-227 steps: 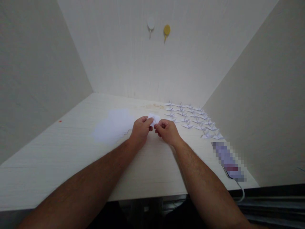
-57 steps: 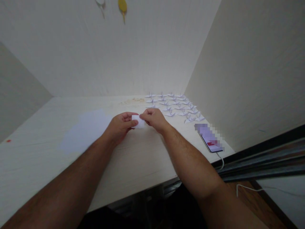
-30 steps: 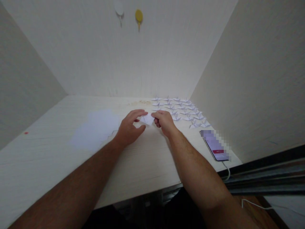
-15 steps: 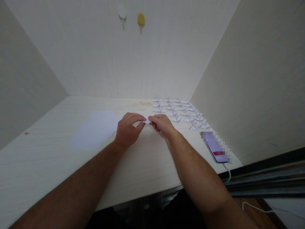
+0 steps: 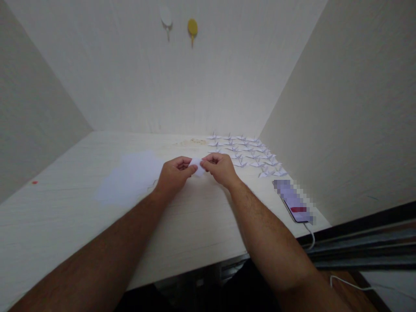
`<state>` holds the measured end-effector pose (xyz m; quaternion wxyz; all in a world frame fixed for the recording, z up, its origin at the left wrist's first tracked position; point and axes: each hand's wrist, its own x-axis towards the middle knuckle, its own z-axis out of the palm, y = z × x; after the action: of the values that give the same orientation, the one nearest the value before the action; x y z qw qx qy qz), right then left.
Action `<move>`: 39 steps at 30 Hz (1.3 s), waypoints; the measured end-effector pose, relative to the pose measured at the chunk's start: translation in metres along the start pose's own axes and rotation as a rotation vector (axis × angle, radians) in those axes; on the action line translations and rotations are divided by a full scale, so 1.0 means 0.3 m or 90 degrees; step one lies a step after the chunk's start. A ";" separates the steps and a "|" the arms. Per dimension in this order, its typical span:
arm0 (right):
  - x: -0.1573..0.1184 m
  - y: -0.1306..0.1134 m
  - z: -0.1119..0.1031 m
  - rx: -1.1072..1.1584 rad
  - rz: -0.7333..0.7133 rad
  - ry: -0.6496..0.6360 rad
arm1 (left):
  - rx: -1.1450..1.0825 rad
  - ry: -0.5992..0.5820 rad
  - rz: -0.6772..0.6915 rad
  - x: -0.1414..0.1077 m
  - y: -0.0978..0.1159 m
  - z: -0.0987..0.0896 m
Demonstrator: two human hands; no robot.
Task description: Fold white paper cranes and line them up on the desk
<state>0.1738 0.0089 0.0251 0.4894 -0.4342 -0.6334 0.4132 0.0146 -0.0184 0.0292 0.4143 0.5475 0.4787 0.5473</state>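
Observation:
A small piece of white folded paper (image 5: 198,168) is held between my two hands above the middle of the table. My left hand (image 5: 174,174) pinches its left side with thumb and fingers. On the other side my right hand (image 5: 221,168) grips the paper between thumb and forefinger. The exact folds are too small to make out. Beyond my right hand, several white paper cranes (image 5: 251,151) stand in rows. Left of my left hand lies a spread of white paper sheets (image 5: 128,177).
A phone (image 5: 294,201), its screen partly blurred out, lies at the table's right edge with a white cable (image 5: 312,238) attached. Walls enclose the pale table (image 5: 191,234) at the back and sides. A white hook (image 5: 166,18) and a yellow hook (image 5: 192,27) hang on the back wall.
The paper has turned in my hands, from nearly edge-on to showing a broader face. My left fingers have shifted, the thumb now lying across the paper's front.

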 end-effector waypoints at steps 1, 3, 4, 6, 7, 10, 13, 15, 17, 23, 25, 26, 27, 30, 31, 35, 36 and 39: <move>0.000 0.001 0.000 -0.008 0.000 -0.001 | 0.002 0.004 -0.001 0.000 0.002 -0.001; 0.000 0.004 0.000 -0.027 0.004 -0.009 | 0.011 0.014 -0.004 0.000 0.003 -0.002; -0.001 0.005 0.000 -0.036 0.007 -0.014 | 0.014 0.014 -0.006 0.000 0.002 -0.003; -0.002 0.009 0.002 -0.052 0.014 -0.027 | 0.012 0.008 -0.013 0.001 0.001 -0.004; -0.003 0.011 0.004 -0.059 0.016 -0.033 | 0.008 0.003 -0.017 0.001 0.000 -0.004; -0.004 0.014 0.006 -0.075 0.012 -0.036 | 0.002 -0.020 -0.033 0.000 -0.001 -0.003; -0.006 0.007 0.007 -0.074 0.013 -0.038 | -0.004 -0.028 -0.040 0.001 -0.005 -0.003; -0.007 -0.001 0.007 -0.053 0.026 -0.052 | -0.014 -0.016 -0.040 0.003 -0.008 -0.003; -0.009 -0.008 0.007 -0.025 0.036 -0.058 | -0.024 -0.008 -0.039 0.005 -0.010 -0.003; -0.006 -0.010 0.013 0.021 0.047 -0.001 | -0.058 -0.028 -0.053 0.007 -0.019 -0.002; -0.004 -0.006 0.013 0.040 0.047 -0.002 | -0.073 -0.031 -0.057 0.009 -0.026 -0.003; -0.002 -0.004 0.012 0.052 0.046 -0.008 | -0.078 -0.024 -0.055 0.010 -0.030 -0.003; -0.001 -0.001 0.011 0.064 0.043 -0.018 | -0.084 -0.020 -0.054 0.011 -0.032 -0.003; 0.003 0.005 0.008 0.096 0.035 -0.040 | -0.111 -0.005 -0.053 0.012 -0.033 -0.005; 0.004 0.007 0.007 0.103 0.030 -0.043 | -0.117 -0.002 -0.054 0.012 -0.031 -0.005; 0.008 0.015 0.006 0.119 0.012 -0.041 | -0.093 0.016 -0.043 0.009 -0.020 -0.005; 0.009 0.017 0.006 0.120 0.010 -0.042 | -0.082 0.020 -0.039 0.009 -0.018 -0.004; 0.010 0.020 0.007 0.121 0.004 -0.045 | -0.062 0.030 -0.029 0.010 -0.018 -0.004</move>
<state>0.1723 0.0132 0.0197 0.5046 -0.3728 -0.6071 0.4877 0.0129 -0.0145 0.0246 0.4415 0.5026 0.4733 0.5731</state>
